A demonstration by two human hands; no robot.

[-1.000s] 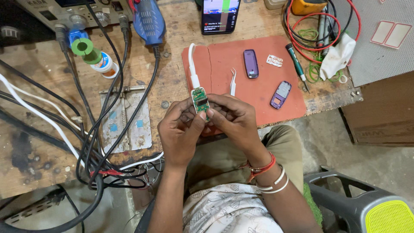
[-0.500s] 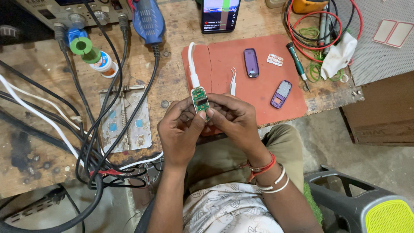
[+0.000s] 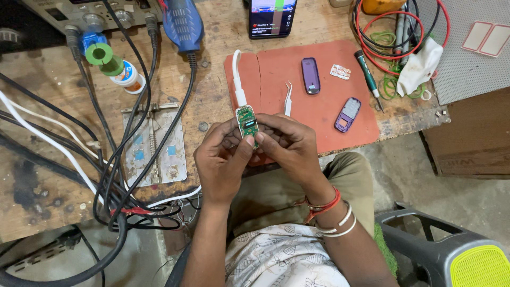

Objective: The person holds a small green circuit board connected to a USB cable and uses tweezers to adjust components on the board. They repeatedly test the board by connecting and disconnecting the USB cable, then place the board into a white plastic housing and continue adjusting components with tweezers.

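Observation:
Both my hands hold a small green circuit board (image 3: 247, 122) over the near edge of an orange-red work mat (image 3: 313, 114). My left hand (image 3: 220, 162) grips its left side and lower end. My right hand (image 3: 287, 146) pinches its right side. A white cable (image 3: 237, 77) is plugged into the board's top end and runs up over the mat. White tweezers (image 3: 287, 99) lie on the mat just beyond my right fingers.
On the mat lie two purple phone shell parts (image 3: 311, 75) (image 3: 347, 114) and a small white piece (image 3: 340, 72). A screwdriver (image 3: 367, 77), red wires (image 3: 396, 42), a white cloth (image 3: 419, 66), a phone (image 3: 272, 16), a blue tool (image 3: 183, 24), a green spool (image 3: 102, 56), a metal board holder (image 3: 154, 146) and black cables (image 3: 106, 175) surround it.

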